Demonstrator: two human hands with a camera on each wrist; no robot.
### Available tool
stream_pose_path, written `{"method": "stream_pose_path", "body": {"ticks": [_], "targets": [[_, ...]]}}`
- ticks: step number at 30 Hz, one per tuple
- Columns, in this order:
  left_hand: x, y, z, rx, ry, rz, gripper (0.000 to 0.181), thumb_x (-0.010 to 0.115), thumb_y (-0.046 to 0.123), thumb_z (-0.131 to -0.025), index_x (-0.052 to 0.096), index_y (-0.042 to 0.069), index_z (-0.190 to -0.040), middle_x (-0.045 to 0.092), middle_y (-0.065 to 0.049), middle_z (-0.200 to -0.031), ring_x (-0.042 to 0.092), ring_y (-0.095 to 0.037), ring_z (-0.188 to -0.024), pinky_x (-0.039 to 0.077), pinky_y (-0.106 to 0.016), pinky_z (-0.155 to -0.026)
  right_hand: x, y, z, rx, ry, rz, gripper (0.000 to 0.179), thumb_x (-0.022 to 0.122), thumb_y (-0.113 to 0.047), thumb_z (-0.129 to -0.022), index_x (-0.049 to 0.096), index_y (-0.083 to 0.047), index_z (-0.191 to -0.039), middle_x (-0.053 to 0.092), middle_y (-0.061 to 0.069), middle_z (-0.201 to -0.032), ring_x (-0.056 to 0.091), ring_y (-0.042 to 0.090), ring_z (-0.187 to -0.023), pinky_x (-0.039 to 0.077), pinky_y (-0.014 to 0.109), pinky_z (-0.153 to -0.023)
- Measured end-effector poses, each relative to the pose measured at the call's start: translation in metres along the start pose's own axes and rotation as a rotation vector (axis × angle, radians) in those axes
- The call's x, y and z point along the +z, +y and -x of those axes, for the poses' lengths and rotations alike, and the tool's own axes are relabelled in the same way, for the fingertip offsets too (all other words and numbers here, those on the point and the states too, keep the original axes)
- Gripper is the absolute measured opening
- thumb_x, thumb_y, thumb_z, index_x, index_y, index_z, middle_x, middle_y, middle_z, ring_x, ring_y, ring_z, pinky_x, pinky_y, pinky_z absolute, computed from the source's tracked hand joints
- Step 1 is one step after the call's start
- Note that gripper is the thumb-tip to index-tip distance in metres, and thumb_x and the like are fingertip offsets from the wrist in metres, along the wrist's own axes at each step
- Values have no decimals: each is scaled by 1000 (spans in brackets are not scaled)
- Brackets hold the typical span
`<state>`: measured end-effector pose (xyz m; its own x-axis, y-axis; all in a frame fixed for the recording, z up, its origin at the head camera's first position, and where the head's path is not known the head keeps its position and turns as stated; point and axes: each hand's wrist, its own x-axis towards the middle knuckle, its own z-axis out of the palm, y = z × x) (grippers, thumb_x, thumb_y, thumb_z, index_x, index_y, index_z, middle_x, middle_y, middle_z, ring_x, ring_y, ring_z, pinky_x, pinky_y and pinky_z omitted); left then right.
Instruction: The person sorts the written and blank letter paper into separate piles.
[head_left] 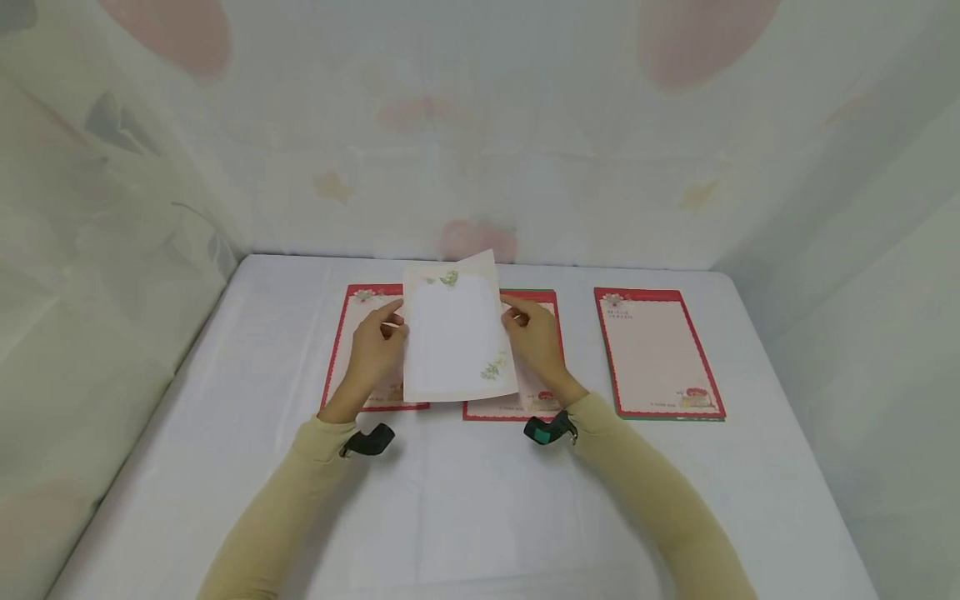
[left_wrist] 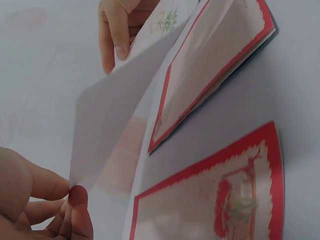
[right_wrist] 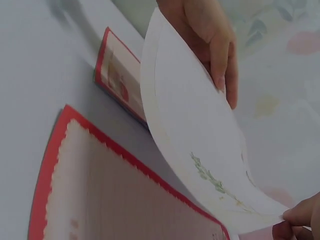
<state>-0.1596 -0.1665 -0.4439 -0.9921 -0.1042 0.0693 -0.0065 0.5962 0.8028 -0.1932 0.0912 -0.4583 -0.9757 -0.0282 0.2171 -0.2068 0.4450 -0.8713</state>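
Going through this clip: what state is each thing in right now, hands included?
Floral sheet: held up, bowed, patterned side toward the head camera.
Left hand: pinching the sheet's left edge.
Right hand: pinching its right edge.
Left red-bordered paper: lying on the table, partly hidden.
Middle red-bordered paper: lying, partly hidden.
Right red-bordered paper: lying uncovered.
Table: covered in white.

A white-covered table bears three red-bordered paper stacks, the rightmost set apart

Three paper stacks lie abreast on the table.
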Motion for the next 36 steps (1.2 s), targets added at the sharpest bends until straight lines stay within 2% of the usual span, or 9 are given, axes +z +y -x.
{"method": "stream_pose_path", "body": {"ticks": [9, 12, 17, 25, 32, 36], "targets": [[-24, -22, -6, 9, 51, -4, 42, 55, 9, -98, 56, 9, -140, 65, -17, -115, 62, -28, -98, 44, -20, -73, 31, -13, 0, -6, -6, -38, 32, 64, -6, -93, 69, -9, -125, 71, 11, -96, 59, 17, -81, 45, 20, -68], [-32, -29, -7, -5, 66, 3, 41, 55, 10, -98, 58, 10, -139, 66, -17, -115, 62, -26, -97, 43, -17, -70, 42, -16, 0, -15, -2, -47, 32, 64, -6, -93, 70, -9, -124, 71, 11, -95, 58, 15, -79, 43, 18, -67], [-44, -41, -6, -57, 98, 7, 41, 54, 10, -98, 59, 12, -139, 66, -17, -116, 58, -16, -94, 42, -13, -69, 60, -22, 0, -35, -14, -82, 32, 65, -6, -93, 69, -6, -125, 71, 12, -95, 56, 12, -75, 43, 16, -64], [-61, -69, -6, -68, 135, -7, 40, 54, 8, -98, 60, 10, -137, 66, -18, -117, 53, -3, -86, 41, -9, -66, 86, -31, -1, 8, -29, -99, 33, 66, -7, -92, 69, -7, -125, 72, 12, -92, 56, 9, -70, 45, 15, -60], [-67, -91, -8, -76, 114, -18, 40, 54, 13, -100, 58, 12, -139, 65, -18, -120, 51, -1, -89, 41, -8, -69, 105, -29, -1, 34, 1, -70, 30, 68, -5, -89, 72, -5, -119, 74, 10, -86, 56, 8, -65, 43, 16, -57], [-67, -100, -10, -91, 108, -26, 39, 54, 12, -99, 59, 11, -138, 65, -19, -119, 51, -3, -90, 40, -8, -69, 114, -26, 0, 57, -16, -52, 30, 68, -5, -89, 72, -5, -118, 74, 9, -85, 56, 7, -63, 42, 16, -56]]}}
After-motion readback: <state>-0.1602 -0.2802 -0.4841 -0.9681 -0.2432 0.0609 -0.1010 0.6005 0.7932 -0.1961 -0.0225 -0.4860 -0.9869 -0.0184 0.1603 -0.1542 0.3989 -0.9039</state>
